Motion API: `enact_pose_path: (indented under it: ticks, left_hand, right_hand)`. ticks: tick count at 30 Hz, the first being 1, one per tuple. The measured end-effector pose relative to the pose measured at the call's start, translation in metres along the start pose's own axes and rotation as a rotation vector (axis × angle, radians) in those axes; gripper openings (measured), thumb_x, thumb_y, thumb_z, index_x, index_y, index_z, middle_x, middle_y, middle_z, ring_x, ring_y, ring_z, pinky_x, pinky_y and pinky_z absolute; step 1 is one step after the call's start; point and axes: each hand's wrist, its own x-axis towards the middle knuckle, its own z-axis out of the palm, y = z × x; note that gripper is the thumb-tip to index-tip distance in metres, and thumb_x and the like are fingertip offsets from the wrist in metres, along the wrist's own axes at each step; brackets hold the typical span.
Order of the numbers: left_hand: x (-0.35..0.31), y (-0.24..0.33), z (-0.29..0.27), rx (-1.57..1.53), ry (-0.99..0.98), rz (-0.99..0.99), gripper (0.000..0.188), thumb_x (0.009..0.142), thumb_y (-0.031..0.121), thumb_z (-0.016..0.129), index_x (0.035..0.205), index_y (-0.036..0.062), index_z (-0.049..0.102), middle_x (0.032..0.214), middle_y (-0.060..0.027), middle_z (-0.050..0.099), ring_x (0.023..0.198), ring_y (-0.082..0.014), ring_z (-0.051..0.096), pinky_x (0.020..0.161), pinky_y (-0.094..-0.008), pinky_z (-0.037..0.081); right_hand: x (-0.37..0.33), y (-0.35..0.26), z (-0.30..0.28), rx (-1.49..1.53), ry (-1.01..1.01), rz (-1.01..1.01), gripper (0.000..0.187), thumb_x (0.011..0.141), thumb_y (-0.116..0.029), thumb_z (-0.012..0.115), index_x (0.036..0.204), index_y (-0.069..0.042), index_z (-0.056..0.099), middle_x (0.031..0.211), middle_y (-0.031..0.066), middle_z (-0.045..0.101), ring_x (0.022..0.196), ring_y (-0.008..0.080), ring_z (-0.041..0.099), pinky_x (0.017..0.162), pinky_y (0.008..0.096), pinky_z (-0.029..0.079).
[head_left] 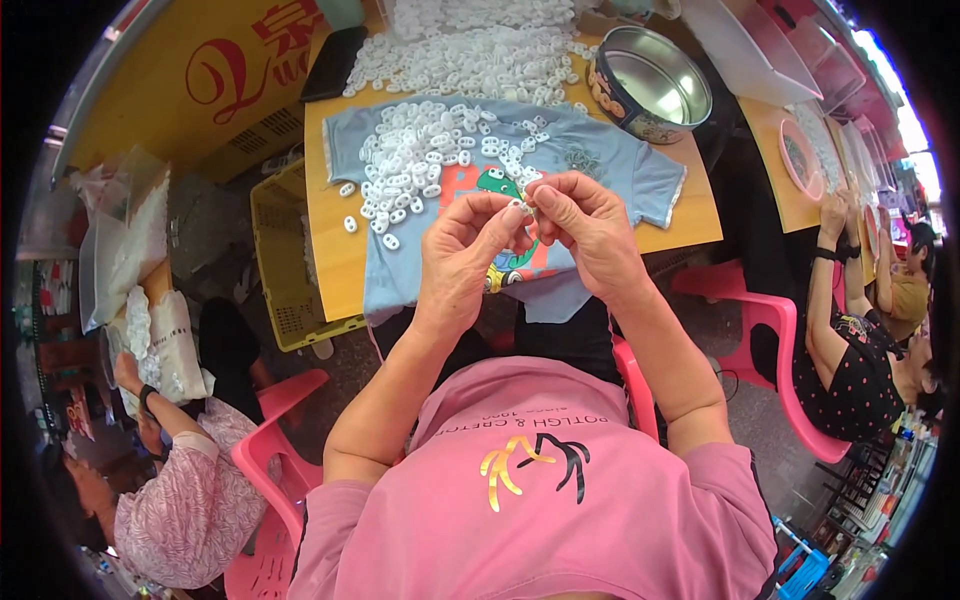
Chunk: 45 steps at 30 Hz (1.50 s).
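Observation:
My left hand (pixel 468 245) and my right hand (pixel 592 228) meet over a blue T-shirt (pixel 650 185) with a cartoon print, spread on the table. Thumb and forefinger are pinched on each hand, tip to tip. Whatever sits between the fingertips is tiny and mostly hidden; I cannot make out what it is. Just beyond my hands, on the shirt, lies a heap of white oval plastic pieces (pixel 410 160), each with two dark holes. To its right is a little pile of thin greyish metal bits (pixel 583 158).
A larger mound of white pieces (pixel 460 60) covers the table's far side, beside a dark phone-like slab (pixel 335 62). A round metal tin (pixel 655 85) stands far right. Left of the table is a yellow crate (pixel 285 250). People on pink chairs (pixel 770 320) work at both sides.

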Motion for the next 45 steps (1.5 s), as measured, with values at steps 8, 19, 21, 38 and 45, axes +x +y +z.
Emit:
enact_pose_path:
  ticks: [8, 19, 21, 38, 45]
  left_hand:
    - [-0.002, 0.004, 0.005, -0.003, -0.025, 0.029, 0.016, 0.092, 0.009, 0.064, 0.103, -0.002, 0.06, 0.09, -0.0079, 0.065, 0.078, -0.0134, 0.061, 0.071, -0.0254, 0.049]
    - [-0.001, 0.005, 0.007, 0.0, -0.032, 0.055, 0.014, 0.092, 0.01, 0.065, 0.098, -0.0019, 0.06, 0.087, -0.0075, 0.067, 0.076, -0.0109, 0.063, 0.07, -0.0246, 0.051]
    - [-0.002, 0.005, 0.007, 0.018, -0.017, 0.045, 0.014, 0.092, 0.009, 0.064, 0.099, -0.0017, 0.06, 0.088, -0.0072, 0.066, 0.077, -0.0111, 0.061, 0.071, -0.0243, 0.05]
    - [0.017, -0.008, -0.013, 0.251, 0.067, 0.064, 0.013, 0.092, 0.008, 0.064, 0.097, -0.0035, 0.06, 0.085, -0.0064, 0.067, 0.077, -0.0101, 0.065, 0.069, -0.0237, 0.053]
    - [0.018, 0.006, -0.021, 0.079, -0.021, -0.065, 0.015, 0.09, 0.011, 0.067, 0.098, -0.0009, 0.062, 0.083, -0.0044, 0.065, 0.07, -0.0095, 0.059, 0.065, -0.0232, 0.048]
  right_hand:
    - [-0.003, 0.003, 0.007, 0.022, 0.005, -0.01, 0.017, 0.095, -0.018, 0.062, 0.1, -0.003, 0.065, 0.081, 0.0, 0.062, 0.067, 0.0072, 0.055, 0.062, 0.0231, 0.046]
    - [-0.001, 0.002, 0.005, -0.15, -0.017, -0.125, 0.017, 0.096, -0.017, 0.061, 0.1, 0.0, 0.062, 0.082, 0.0028, 0.062, 0.068, 0.0098, 0.056, 0.061, 0.0249, 0.048]
    - [-0.002, 0.0, 0.006, -0.253, -0.03, -0.168, 0.016, 0.095, -0.015, 0.061, 0.1, 0.0, 0.062, 0.082, 0.0026, 0.062, 0.068, 0.009, 0.056, 0.062, 0.0246, 0.048]
    - [0.012, 0.028, 0.007, -0.182, 0.113, -0.068, 0.015, 0.095, -0.013, 0.061, 0.099, 0.002, 0.062, 0.089, 0.008, 0.066, 0.076, 0.0139, 0.065, 0.073, 0.0301, 0.058]
    - [0.011, 0.004, -0.001, -0.274, -0.068, -0.062, 0.023, 0.097, -0.014, 0.057, 0.112, 0.003, 0.062, 0.092, 0.0063, 0.066, 0.083, 0.0124, 0.064, 0.076, 0.0315, 0.058]
